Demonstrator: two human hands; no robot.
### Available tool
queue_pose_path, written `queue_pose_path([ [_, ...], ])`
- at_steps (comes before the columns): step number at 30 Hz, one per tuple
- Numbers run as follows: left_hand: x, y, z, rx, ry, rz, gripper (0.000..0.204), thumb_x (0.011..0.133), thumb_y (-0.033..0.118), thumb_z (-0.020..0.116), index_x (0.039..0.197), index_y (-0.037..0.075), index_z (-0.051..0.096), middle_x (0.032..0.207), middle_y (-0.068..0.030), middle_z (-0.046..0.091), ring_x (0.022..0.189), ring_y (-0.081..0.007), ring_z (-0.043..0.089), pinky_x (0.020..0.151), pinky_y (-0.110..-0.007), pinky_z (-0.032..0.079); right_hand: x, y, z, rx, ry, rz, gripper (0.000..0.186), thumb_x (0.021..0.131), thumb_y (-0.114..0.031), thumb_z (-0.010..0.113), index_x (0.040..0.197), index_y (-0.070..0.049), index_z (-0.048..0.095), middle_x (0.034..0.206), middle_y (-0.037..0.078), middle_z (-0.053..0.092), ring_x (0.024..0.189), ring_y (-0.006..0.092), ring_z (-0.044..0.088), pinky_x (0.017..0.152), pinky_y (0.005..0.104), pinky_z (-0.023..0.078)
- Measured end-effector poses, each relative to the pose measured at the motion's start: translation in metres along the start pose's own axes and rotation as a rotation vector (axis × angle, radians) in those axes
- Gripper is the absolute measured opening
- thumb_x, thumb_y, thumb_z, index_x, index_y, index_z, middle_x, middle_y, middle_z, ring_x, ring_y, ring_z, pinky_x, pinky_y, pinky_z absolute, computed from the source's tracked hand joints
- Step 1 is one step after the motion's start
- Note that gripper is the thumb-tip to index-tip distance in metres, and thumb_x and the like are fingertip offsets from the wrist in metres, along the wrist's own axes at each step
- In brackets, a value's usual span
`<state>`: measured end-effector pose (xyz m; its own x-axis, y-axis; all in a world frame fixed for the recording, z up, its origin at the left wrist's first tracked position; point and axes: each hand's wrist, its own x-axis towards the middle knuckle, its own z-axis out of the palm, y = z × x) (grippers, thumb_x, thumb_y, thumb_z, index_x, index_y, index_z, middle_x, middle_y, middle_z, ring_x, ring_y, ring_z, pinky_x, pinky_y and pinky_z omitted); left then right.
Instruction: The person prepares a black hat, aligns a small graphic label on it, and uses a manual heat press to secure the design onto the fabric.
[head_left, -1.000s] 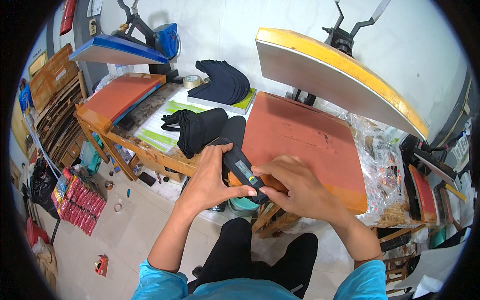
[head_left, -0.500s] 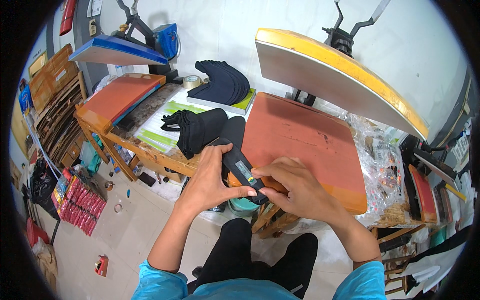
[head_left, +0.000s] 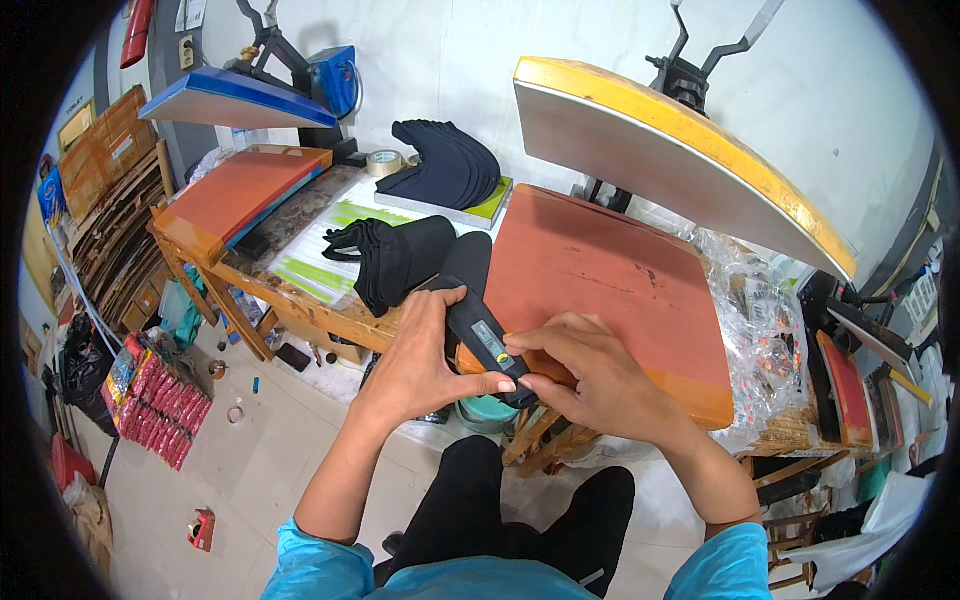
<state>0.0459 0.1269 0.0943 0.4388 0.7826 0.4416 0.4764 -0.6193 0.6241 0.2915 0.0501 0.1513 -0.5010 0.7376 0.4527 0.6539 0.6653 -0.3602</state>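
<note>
Holding, left hand [head_left: 405,350]: closed round the black device [head_left: 464,312], fingers along its upper end, thumb across its lower part.
Holding, right hand [head_left: 605,385]: pinching the same device near its lower end, thumb and forefinger close by the grey panel [head_left: 487,339], which looks like a small display.
Device, position: tilted, over the near left corner of the red press pad [head_left: 610,270]; whether it touches the pad cannot be told.
Step in hand: judged to be handling or adjusting the device at its panel, both hands engaged.
Next move, requirement: judged to call for a steady left grasp and a light, exact fingertip touch from the right.
Yellow press head [head_left: 650,150]: raised above the red press pad, tilted, apart from it.
Folded black cloth [head_left: 400,258]: left of the red press pad, on the bench [head_left: 310,306].
Curved black stack [head_left: 445,170]: beyond the folded cloth, left of the red press pad's far edge.
Tape roll [head_left: 384,163]: farther left of that pad, just beside the stack.
Clear plastic wrapping [head_left: 765,330]: right of the red press pad.
</note>
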Motion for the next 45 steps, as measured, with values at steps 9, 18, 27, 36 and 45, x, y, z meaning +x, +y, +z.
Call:
queue_pose_path([
  [9,-0.001,-0.001,0.0,0.009,0.006,0.01,0.126,0.061,0.062,0.102,0.147,-0.014,0.05,0.137,-0.029,0.057,0.141,-0.043,0.054,0.118,-0.05,0.046,0.01,-0.008,-0.007,-0.018,-0.116,0.099,0.056,0.091,-0.01,0.081,0.145,-0.012,0.064,0.128,0.011,0.071,0.119,0.0329,0.065,0.109,0.0466,0.045],
  [18,0.0,-0.002,0.0,0.0,0.005,0.019,0.126,0.061,0.063,0.102,0.147,-0.014,0.05,0.138,-0.0298,0.057,0.142,-0.0434,0.053,0.118,-0.05,0.046,0.013,-0.003,-0.007,-0.006,-0.16,0.123,0.059,0.09,-0.009,0.079,0.146,-0.013,0.063,0.132,0.013,0.069,0.122,0.0342,0.063,0.108,0.0465,0.045],
  [27,0.0,-0.002,0.001,0.014,0.001,0.023,0.127,0.061,0.065,0.101,0.147,-0.014,0.05,0.138,-0.0297,0.057,0.142,-0.0437,0.053,0.118,-0.051,0.046,0.015,-0.003,-0.006,0.013,-0.173,0.161,0.063,0.089,-0.009,0.078,0.149,-0.013,0.06,0.142,0.013,0.067,0.129,0.0349,0.061,0.112,0.0489,0.044],
  [36,0.0,-0.002,0.001,-0.004,0.0,0.018,0.127,0.061,0.065,0.101,0.147,-0.014,0.05,0.139,-0.0299,0.057,0.144,-0.0441,0.052,0.119,-0.051,0.045,0.016,0.0,-0.005,0.031,-0.168,0.124,0.064,0.089,-0.008,0.077,0.15,-0.013,0.059,0.148,0.013,0.065,0.135,0.0351,0.059,0.115,0.0494,0.042],
  [45,0.0,-0.004,0.002,0.004,0.0,0.017,0.128,0.061,0.067,0.101,0.147,-0.014,0.05,0.14,-0.0307,0.057,0.144,-0.0446,0.051,0.119,-0.052,0.045,0.016,-0.003,-0.005,0.033,-0.198,0.193,0.064,0.089,-0.007,0.077,0.15,-0.013,0.059,0.148,0.013,0.065,0.135,0.0352,0.058,0.115,0.0488,0.043],
])
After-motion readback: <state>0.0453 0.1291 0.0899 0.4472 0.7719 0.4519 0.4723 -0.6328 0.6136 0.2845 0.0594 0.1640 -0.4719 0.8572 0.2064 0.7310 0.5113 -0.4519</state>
